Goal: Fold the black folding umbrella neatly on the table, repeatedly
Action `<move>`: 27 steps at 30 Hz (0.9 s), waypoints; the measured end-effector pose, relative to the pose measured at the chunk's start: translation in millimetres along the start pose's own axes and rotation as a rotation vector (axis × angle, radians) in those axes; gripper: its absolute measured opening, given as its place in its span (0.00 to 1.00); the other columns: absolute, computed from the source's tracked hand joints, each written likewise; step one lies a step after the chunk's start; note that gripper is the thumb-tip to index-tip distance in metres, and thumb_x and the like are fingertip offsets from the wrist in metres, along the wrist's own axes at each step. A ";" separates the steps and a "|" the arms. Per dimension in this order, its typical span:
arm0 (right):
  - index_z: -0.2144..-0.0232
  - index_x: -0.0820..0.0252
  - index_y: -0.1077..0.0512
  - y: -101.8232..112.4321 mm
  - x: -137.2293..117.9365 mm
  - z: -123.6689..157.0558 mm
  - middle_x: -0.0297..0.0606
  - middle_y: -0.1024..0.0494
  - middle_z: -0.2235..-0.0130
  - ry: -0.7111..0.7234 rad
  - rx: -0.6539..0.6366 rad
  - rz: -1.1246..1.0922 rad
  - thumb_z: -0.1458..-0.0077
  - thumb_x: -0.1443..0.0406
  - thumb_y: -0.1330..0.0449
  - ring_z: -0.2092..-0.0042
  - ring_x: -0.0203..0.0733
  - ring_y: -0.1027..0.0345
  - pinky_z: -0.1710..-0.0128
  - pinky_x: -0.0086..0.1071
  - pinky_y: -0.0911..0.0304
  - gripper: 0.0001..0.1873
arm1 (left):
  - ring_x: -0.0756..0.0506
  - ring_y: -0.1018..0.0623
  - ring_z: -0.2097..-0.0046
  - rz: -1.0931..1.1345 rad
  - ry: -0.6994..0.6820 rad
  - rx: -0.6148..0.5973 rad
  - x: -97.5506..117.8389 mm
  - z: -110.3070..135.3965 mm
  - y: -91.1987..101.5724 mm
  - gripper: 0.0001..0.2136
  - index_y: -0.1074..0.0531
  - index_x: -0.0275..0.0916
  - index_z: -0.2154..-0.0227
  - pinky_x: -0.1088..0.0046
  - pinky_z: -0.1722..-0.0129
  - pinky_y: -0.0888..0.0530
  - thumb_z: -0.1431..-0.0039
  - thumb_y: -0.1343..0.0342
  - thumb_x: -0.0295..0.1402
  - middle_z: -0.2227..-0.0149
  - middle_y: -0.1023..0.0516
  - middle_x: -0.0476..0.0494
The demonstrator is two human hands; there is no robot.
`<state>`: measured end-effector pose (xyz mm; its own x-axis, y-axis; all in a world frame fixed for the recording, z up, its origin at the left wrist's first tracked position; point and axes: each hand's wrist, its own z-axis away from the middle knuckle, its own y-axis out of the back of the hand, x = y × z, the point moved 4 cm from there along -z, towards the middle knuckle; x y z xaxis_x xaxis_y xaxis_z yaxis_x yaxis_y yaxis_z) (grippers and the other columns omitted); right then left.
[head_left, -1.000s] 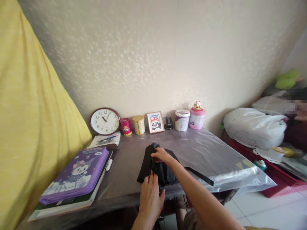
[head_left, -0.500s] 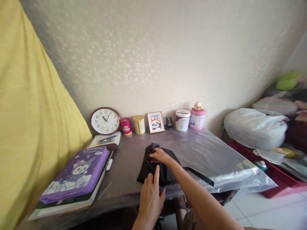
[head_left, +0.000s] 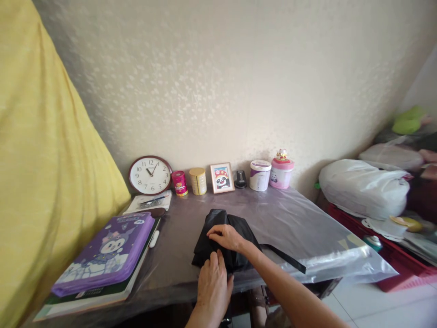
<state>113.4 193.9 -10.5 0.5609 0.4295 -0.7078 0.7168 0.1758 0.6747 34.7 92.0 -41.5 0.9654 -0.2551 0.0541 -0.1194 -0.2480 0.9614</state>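
Note:
A black folding umbrella point(head_left: 242, 228) lies collapsed at the table's front edge, its loose panels bunched and its strap point(head_left: 285, 257) stretched out to the right. My left hand point(head_left: 214, 278) is closed around its lower end at the edge, thumb on the right side; the part under the palm is hidden. Over the middle of the fabric, my right hand point(head_left: 226, 238) has its fingers bent and pressed together on a fold. Below the table edge, a dark handle-like end shows only in part.
Left lie a purple case point(head_left: 105, 250) on books and a white marker point(head_left: 154, 239). Along the wall stand a clock point(head_left: 150, 175), cans point(head_left: 198, 181), a picture frame point(head_left: 221, 177), and tubs point(head_left: 260, 175). Plastic sheeting point(head_left: 327, 246) covers the table; bags point(head_left: 365, 187) are piled right.
My right hand has drawn back toward me over the fabric, and the raised fold at the far end now lies flatter. My left index finger, stretched out before, has bent down onto the umbrella.

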 end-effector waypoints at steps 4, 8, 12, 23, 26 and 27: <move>0.67 0.57 0.24 7.6 3.9 5.1 0.37 0.23 0.61 0.157 0.109 0.226 0.47 0.70 0.46 0.57 0.38 0.32 0.52 0.33 0.42 0.11 | 0.41 0.28 0.57 -0.003 0.006 0.077 0.0 2.7 -5.2 0.23 0.35 0.30 0.48 0.66 0.59 0.29 0.47 0.47 0.31 0.53 0.30 0.33; 0.64 0.59 0.25 8.6 23.8 -6.3 0.40 0.25 0.53 0.181 0.174 0.334 0.46 0.68 0.46 0.52 0.41 0.35 0.49 0.36 0.44 0.10 | 0.40 0.29 0.55 0.045 0.030 0.061 -1.0 3.3 -6.8 0.23 0.36 0.29 0.47 0.65 0.57 0.30 0.47 0.48 0.31 0.52 0.30 0.33; 0.58 0.58 0.27 6.7 41.9 -27.5 0.40 0.28 0.49 0.078 0.182 0.394 0.44 0.64 0.47 0.47 0.43 0.39 0.46 0.39 0.46 0.13 | 0.40 0.29 0.55 0.086 0.048 0.031 -0.9 2.2 -4.9 0.24 0.38 0.29 0.46 0.65 0.57 0.29 0.47 0.48 0.31 0.52 0.31 0.33; 0.52 0.56 0.31 -6.7 27.3 -33.9 0.41 0.35 0.43 0.023 0.099 0.527 0.40 0.63 0.53 0.40 0.44 0.47 0.41 0.43 0.55 0.17 | 0.40 0.29 0.55 0.085 0.041 0.053 -2.7 3.1 -5.0 0.24 0.37 0.30 0.46 0.66 0.57 0.30 0.46 0.48 0.32 0.52 0.31 0.34; 0.55 0.58 0.28 -17.0 12.0 -19.0 0.40 0.30 0.47 0.154 -0.048 0.490 0.39 0.63 0.54 0.41 0.42 0.45 0.41 0.43 0.56 0.17 | 0.41 0.28 0.56 0.102 0.037 0.021 -2.7 2.4 -1.2 0.24 0.38 0.30 0.46 0.66 0.58 0.30 0.46 0.49 0.33 0.52 0.31 0.34; 0.57 0.57 0.27 -19.4 7.4 -13.4 0.40 0.28 0.49 0.191 -0.090 0.478 0.39 0.63 0.54 0.41 0.42 0.44 0.41 0.43 0.57 0.17 | 0.41 0.28 0.56 0.115 0.038 0.003 -3.9 1.8 1.2 0.22 0.37 0.30 0.47 0.67 0.59 0.30 0.45 0.49 0.32 0.53 0.31 0.34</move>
<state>98.1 205.6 -26.0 0.7250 0.6332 -0.2711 0.3560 -0.0075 0.9344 30.4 91.1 -41.1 0.9533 -0.2466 0.1742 -0.2306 -0.2221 0.9474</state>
